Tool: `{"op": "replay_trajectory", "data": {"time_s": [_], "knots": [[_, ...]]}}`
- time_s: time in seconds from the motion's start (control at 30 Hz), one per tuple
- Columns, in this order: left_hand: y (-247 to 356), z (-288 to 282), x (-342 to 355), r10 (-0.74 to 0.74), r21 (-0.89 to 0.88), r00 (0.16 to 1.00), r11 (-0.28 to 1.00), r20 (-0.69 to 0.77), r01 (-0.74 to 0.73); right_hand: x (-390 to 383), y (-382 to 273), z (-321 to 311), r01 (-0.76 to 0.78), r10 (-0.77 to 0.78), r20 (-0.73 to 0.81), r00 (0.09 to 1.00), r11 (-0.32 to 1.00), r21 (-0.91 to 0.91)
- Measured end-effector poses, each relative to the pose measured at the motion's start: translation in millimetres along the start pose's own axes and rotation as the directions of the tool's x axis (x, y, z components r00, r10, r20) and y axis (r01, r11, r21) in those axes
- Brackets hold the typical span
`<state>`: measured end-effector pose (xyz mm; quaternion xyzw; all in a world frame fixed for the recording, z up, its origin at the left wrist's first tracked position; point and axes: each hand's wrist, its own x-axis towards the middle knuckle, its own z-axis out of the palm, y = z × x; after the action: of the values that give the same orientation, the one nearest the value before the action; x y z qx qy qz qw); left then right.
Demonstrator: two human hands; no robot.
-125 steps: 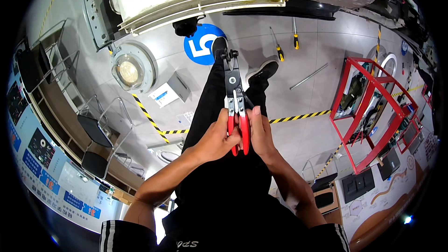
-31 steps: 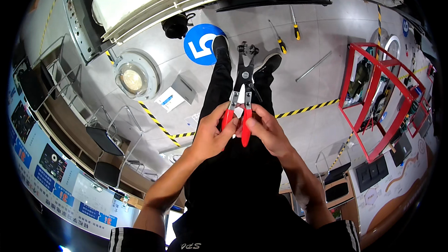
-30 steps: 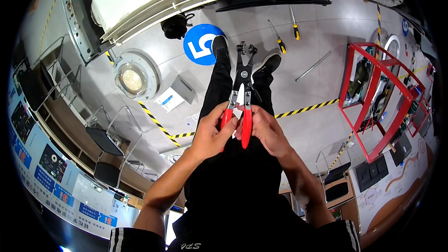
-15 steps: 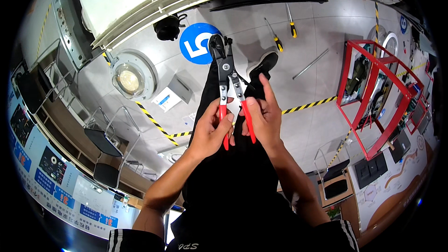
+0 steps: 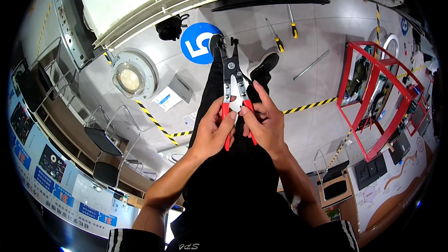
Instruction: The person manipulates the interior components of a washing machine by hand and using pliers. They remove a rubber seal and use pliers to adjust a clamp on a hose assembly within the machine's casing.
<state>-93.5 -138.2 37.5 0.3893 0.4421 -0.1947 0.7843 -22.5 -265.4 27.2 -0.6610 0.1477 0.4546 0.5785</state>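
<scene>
In front of me I hold a pair of hose clamp pliers (image 5: pixel 231 66) with dark jaws and red handles, the jaws pointing away from me. My left hand (image 5: pixel 213 128) is closed around the left red handle, thumb on top. The right red handle is gripped by my right hand (image 5: pixel 264 121), whose index finger stretches forward past the handle. Nothing shows between the jaws. Below the pliers are my dark trouser legs and a black shoe (image 5: pixel 265 64).
Two yellow-black screwdrivers (image 5: pixel 279 44) and a metal rod (image 5: pixel 311 64) lie on the floor ahead. A washing machine door (image 5: pixel 129 78) and a white box (image 5: pixel 172 93) are at left. A red frame (image 5: pixel 393 78) stands at right; a white appliance panel (image 5: pixel 158 0) is at the far side.
The pliers have tilted slightly, their jaws shifting a little to the right. The handles' upper parts look slightly farther apart. Both hands keep their grip; my right index finger sits a bit lower.
</scene>
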Motion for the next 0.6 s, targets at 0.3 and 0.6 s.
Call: {"op": "replay_trajectory", "data": {"time_s": [0.3, 0.6], "knots": [[1, -18, 0, -0.032, 0.114, 0.997, 0.993, 0.077, 0.023, -1, 9, -10, 0.044, -0.044, -0.003, 0.999, 0.999, -0.023], [5, -35, -6, -0.066, 0.152, 0.99, 0.987, 0.121, 0.047, 0, -1, -29, -0.014, 0.019, 0.086, 0.996, 0.998, -0.055]]}}
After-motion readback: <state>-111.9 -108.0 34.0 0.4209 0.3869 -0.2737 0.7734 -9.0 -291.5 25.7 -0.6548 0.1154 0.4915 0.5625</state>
